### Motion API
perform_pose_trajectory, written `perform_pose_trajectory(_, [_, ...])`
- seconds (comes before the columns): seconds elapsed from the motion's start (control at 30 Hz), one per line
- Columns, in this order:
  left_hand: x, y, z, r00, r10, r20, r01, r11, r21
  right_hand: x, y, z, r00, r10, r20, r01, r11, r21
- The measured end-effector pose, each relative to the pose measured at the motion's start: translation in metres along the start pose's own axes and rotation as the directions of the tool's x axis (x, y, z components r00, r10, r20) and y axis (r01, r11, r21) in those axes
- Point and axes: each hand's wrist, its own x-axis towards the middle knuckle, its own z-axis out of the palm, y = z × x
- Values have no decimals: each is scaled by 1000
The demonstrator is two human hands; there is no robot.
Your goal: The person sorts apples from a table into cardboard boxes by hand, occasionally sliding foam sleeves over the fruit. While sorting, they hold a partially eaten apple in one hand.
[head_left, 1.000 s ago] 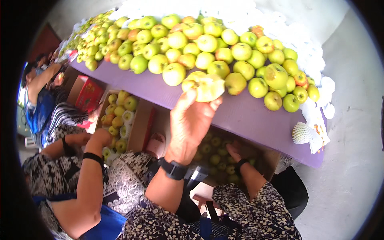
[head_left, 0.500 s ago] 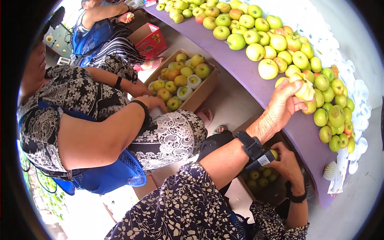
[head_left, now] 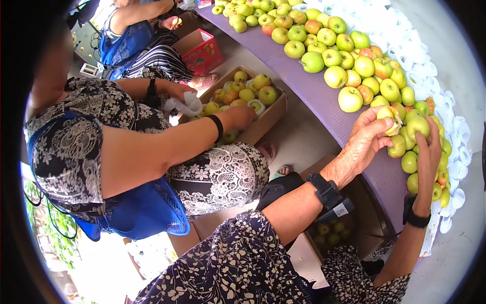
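My left hand [head_left: 365, 138], with a dark device strapped at the wrist, holds a partly eaten yellow apple [head_left: 392, 120], pale flesh showing. It hovers over the near part of a long pile of green and red-blushed apples [head_left: 350, 99]. Beside it, my right hand [head_left: 430, 152], a black band on its wrist, has its fingers round a green apple [head_left: 418, 127] at the pile's near end. Whether that apple rests on others is hidden by the hand.
The apples lie on a purple-covered table [head_left: 304, 86] beside white foam nets [head_left: 458, 137]. Below my left forearm stands a carton [head_left: 362, 223] with apples inside. On the left, a co-worker reaches into another apple carton [head_left: 268, 117], holding a foam net [head_left: 188, 105]. Farther back are another seated person and a red box [head_left: 205, 53].
My right hand has risen from above the lower carton to the apple pile. My left hand has shifted slightly right and down with the eaten apple. The co-worker's arm now reaches into the carton.
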Motion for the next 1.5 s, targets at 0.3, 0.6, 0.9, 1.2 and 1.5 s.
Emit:
perform_pose_trajectory(0.3, [-4,-3,8,996,-81,-20,84,976,200,39,74,16,985,-157,73,173,923,-344])
perform_pose_trajectory(0.6, [-2,-11,5,996,-72,46,74,997,-29,31,96,7,964,-254,82,262,844,-469])
perform_pose_trajectory(0.9, [-5,-11,8,984,-87,157,107,986,-124,6,74,4,981,-170,91,192,889,-416])
perform_pose_trajectory(1.2, [-5,1,10,978,-80,192,113,978,-173,-37,23,-8,955,-298,-15,259,854,-452])
perform_pose_trajectory(1.5, [-6,-11,27,964,-149,221,183,973,-142,-151,15,-31,986,-66,152,109,949,-294])
